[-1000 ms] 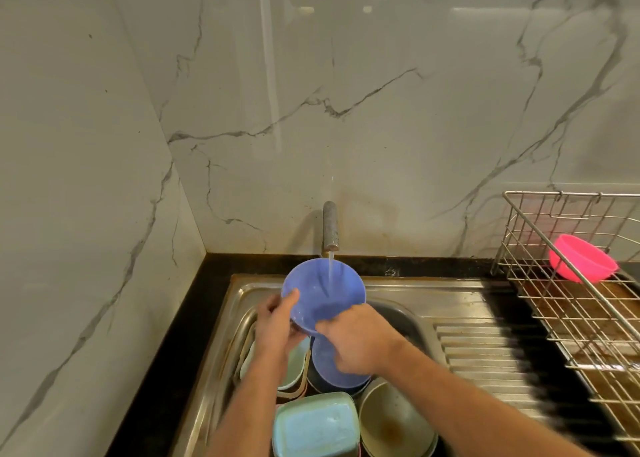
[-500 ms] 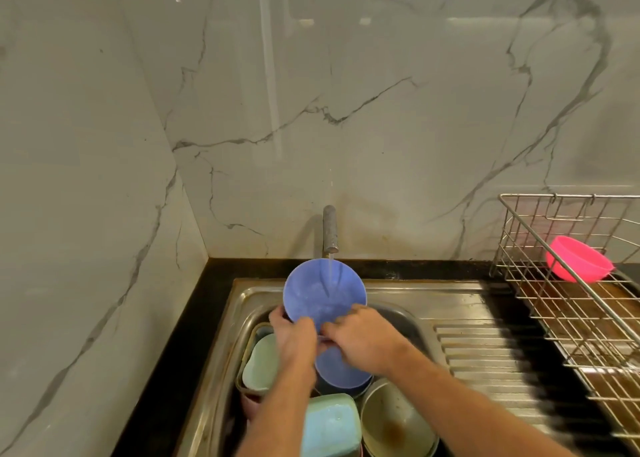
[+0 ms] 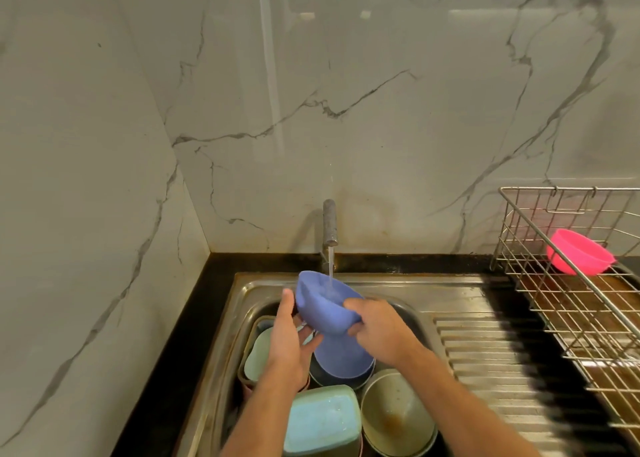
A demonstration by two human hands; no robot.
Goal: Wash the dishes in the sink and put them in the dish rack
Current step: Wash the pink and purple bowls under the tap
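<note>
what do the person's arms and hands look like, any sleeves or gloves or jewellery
Both forearms are bare as far as the frame shows: no sleeves reach into view. The left hand and right hand wear no gloves, and no rings, watch or bracelets show on the fingers or wrists. The upper arms are out of frame, so what is worn there cannot be told.

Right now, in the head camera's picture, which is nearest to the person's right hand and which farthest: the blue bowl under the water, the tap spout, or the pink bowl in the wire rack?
1. Blue bowl: held by the right hand, under the running water.
2. Tap spout: behind the sink, at the wall.
3. Pink bowl: far right, in the wire dish rack.
</note>
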